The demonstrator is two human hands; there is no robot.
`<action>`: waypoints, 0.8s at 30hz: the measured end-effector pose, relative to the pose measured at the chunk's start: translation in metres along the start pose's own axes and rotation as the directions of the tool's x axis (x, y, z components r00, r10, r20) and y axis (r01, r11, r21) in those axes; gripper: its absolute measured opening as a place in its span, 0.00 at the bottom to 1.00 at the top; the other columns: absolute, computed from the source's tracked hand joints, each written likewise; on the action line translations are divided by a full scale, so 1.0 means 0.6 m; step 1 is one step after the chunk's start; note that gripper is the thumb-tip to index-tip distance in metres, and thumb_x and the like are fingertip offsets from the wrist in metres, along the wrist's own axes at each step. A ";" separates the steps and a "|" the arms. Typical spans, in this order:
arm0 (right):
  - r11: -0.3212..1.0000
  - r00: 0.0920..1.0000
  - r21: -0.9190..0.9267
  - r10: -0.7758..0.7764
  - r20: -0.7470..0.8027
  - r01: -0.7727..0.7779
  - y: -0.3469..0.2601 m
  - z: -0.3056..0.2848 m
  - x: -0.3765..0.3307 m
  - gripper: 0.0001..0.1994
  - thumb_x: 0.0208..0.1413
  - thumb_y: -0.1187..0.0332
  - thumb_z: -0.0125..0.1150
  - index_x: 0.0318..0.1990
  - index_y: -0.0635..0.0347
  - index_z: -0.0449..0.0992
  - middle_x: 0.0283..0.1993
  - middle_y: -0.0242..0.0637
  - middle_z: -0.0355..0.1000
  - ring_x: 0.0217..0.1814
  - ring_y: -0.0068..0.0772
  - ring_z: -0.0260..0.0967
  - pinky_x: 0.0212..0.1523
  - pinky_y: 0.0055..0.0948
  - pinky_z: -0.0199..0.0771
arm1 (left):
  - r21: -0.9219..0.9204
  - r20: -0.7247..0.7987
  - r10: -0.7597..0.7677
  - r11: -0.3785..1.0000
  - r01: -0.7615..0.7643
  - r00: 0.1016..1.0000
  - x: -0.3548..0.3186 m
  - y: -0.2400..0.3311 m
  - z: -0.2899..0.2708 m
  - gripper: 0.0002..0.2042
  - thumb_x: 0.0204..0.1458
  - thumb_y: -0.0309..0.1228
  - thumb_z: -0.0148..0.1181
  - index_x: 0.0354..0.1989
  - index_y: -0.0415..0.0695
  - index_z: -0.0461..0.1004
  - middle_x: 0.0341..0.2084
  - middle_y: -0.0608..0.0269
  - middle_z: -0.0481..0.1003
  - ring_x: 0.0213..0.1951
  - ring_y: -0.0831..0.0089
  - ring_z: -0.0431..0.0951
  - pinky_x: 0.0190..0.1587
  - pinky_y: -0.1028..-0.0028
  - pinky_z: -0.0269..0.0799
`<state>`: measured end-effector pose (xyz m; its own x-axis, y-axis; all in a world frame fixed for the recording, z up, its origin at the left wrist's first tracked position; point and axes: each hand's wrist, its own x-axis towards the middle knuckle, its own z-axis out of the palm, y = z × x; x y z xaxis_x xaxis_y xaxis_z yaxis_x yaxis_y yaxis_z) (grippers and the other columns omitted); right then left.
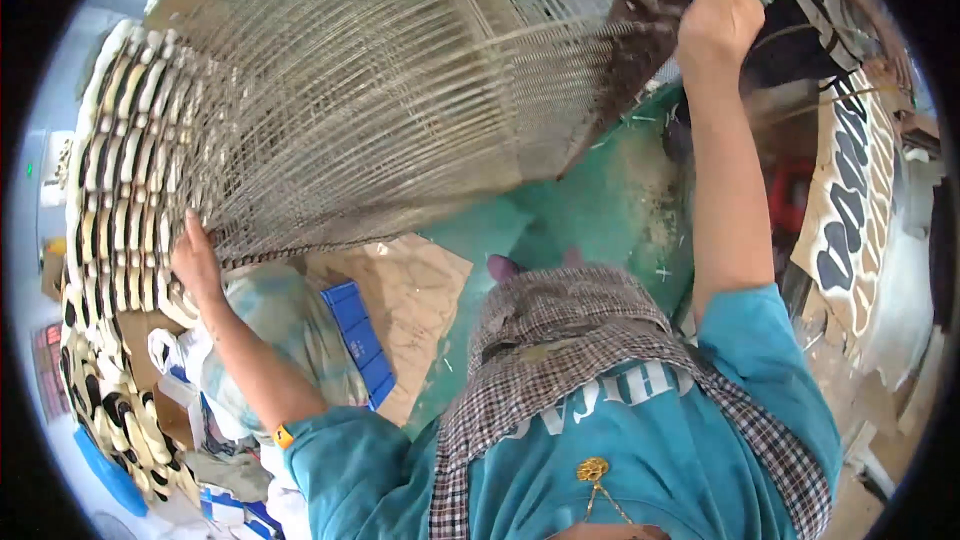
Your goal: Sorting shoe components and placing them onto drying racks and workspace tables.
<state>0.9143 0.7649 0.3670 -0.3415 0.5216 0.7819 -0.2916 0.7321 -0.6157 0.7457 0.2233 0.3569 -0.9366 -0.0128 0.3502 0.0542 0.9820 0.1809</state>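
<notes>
A wide grey-brown sheet of openwork netting [370, 90] stretches across the upper part of the view between my two hands. My left hand [197, 258] is closed on its lower left edge, thumb pointing up. On the upper right, my right hand [722, 15] makes a fist round a dark brown bunched end of the same netting; its fingertips are partly hidden. The netting's lower edge is a dark, braided-looking border running right from my left hand, and slack folds gather below my right hand.
Stacked cream and black pieces [125, 170] rise at left. Below the netting are a pale patterned cloth bundle [285, 330], a blue plastic piece [358, 340], a brown paper or cardboard sheet [425, 290] and a scuffed green surface [600, 210]. A wavy-patterned panel [850, 200] stands at right.
</notes>
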 end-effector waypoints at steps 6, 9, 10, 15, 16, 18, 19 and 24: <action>0.974 0.978 0.201 0.140 -0.156 -0.107 -0.038 -0.084 -0.038 0.18 0.54 0.59 0.48 0.18 0.61 0.64 0.20 0.22 0.58 0.24 0.13 0.50 0.25 0.15 0.52 | -0.014 -0.121 0.006 1.000 -0.008 0.993 -0.127 0.028 -0.023 0.30 0.50 0.52 0.39 0.12 0.35 0.69 0.07 0.52 0.64 0.15 0.59 0.66 0.24 0.63 0.59; 0.931 0.960 0.303 0.250 -0.126 -0.203 -0.012 -0.162 -0.049 0.15 0.54 0.61 0.48 0.25 0.64 0.69 0.27 0.26 0.64 0.30 0.16 0.55 0.32 0.18 0.58 | -0.039 -0.261 0.073 0.996 -0.086 0.962 -0.206 0.053 -0.042 0.28 0.50 0.49 0.42 0.13 0.32 0.67 0.07 0.46 0.63 0.14 0.57 0.64 0.23 0.60 0.57; 0.926 0.965 0.334 0.228 -0.129 -0.175 0.000 -0.178 -0.052 0.15 0.55 0.62 0.47 0.26 0.66 0.70 0.28 0.27 0.65 0.31 0.18 0.56 0.33 0.19 0.59 | -0.018 -0.290 0.099 0.994 -0.109 0.952 -0.232 0.052 -0.051 0.28 0.50 0.48 0.43 0.13 0.32 0.67 0.07 0.46 0.63 0.13 0.57 0.63 0.22 0.60 0.57; 0.921 0.905 0.260 0.352 -0.240 -0.289 -0.030 -0.267 -0.050 0.13 0.54 0.67 0.44 0.31 0.70 0.70 0.29 0.32 0.66 0.33 0.23 0.59 0.38 0.21 0.60 | -0.039 -0.240 -0.033 0.999 0.024 0.970 -0.370 0.126 -0.112 0.24 0.50 0.44 0.45 0.14 0.32 0.68 0.12 0.42 0.66 0.15 0.52 0.67 0.23 0.61 0.59; 0.952 0.915 0.167 0.294 -0.277 -0.255 -0.034 -0.302 -0.046 0.13 0.54 0.67 0.43 0.33 0.69 0.70 0.29 0.35 0.68 0.35 0.26 0.60 0.41 0.22 0.61 | -0.074 -0.234 0.010 0.997 -0.028 0.972 -0.377 0.124 -0.106 0.25 0.50 0.45 0.45 0.13 0.33 0.70 0.12 0.44 0.67 0.16 0.52 0.68 0.23 0.61 0.60; 0.908 0.937 -0.267 0.265 -0.230 -0.322 -0.007 -0.357 -0.046 0.13 0.55 0.68 0.39 0.39 0.69 0.68 0.35 0.44 0.69 0.39 0.31 0.63 0.44 0.26 0.61 | 0.016 -0.192 0.042 0.999 -0.040 0.980 -0.420 0.158 -0.133 0.23 0.49 0.42 0.47 0.09 0.36 0.69 0.11 0.47 0.67 0.17 0.52 0.68 0.25 0.59 0.60; 0.920 0.943 -0.237 0.268 -0.198 -0.311 0.011 -0.390 -0.044 0.13 0.55 0.68 0.39 0.39 0.69 0.68 0.35 0.44 0.69 0.39 0.31 0.63 0.44 0.26 0.61 | -0.032 -0.168 0.088 0.995 -0.095 0.982 -0.443 0.172 -0.152 0.23 0.49 0.40 0.47 0.07 0.38 0.68 0.10 0.48 0.67 0.16 0.53 0.68 0.24 0.60 0.60; 0.840 0.968 -0.492 -0.250 0.021 0.228 0.140 -0.648 -0.027 0.13 0.45 0.72 0.54 0.40 0.70 0.69 0.40 0.48 0.70 0.39 0.41 0.67 0.44 0.32 0.65 | -0.226 -0.147 0.262 0.930 -0.290 0.954 -0.541 0.168 -0.183 0.16 0.43 0.40 0.53 0.16 0.39 0.70 0.13 0.53 0.67 0.20 0.55 0.66 0.26 0.63 0.60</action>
<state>1.2427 0.9884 0.3409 -0.2760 0.3125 0.9089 0.1164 0.9496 -0.2911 1.0931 0.3060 0.3627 -0.8283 0.2171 0.5165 0.4002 0.8744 0.2743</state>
